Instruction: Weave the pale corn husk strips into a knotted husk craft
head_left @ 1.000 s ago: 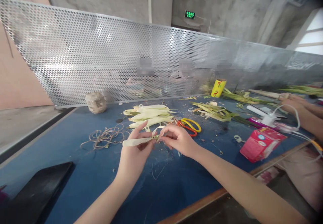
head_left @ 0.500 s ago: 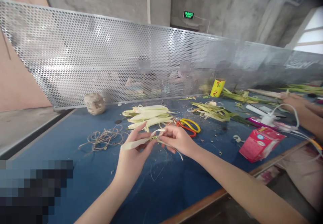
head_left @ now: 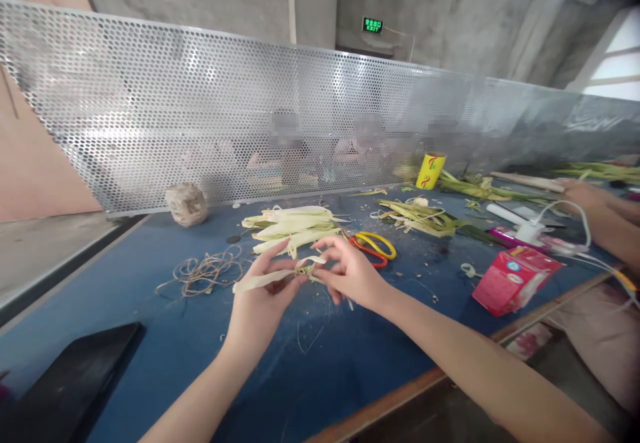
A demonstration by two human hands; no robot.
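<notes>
My left hand (head_left: 263, 303) is closed, its thumb and fingers pinching a pale strip of corn husk (head_left: 263, 279) above the blue table. The strip's wide end lies over my left fingers, and a small woven-looking greenish part shows between the hands. My right hand (head_left: 355, 275) grips the other side of the strip with thumb and forefinger; its remaining fingers are curled and partly hidden. Just beyond my hands lies a stack of pale green corn husks (head_left: 300, 220). Scissors (head_left: 379, 246) with yellow and orange handles rest to its right. Left of my hands is a loose coil of twine (head_left: 203, 275).
A dark phone (head_left: 83, 376) lies at front left, a beige roll (head_left: 187, 204) at back left. Rightward are a yellow roll (head_left: 430, 171), more husks (head_left: 420, 218), a pink packet (head_left: 515, 280) and cables. A co-worker's arm (head_left: 600, 213) reaches in. A perforated metal screen (head_left: 190, 116) stands behind.
Both hands have shifted slightly left with the husk strip. My right forefinger has risen a little, and the thin tail below that hand shows less. The view has tilted slightly.
</notes>
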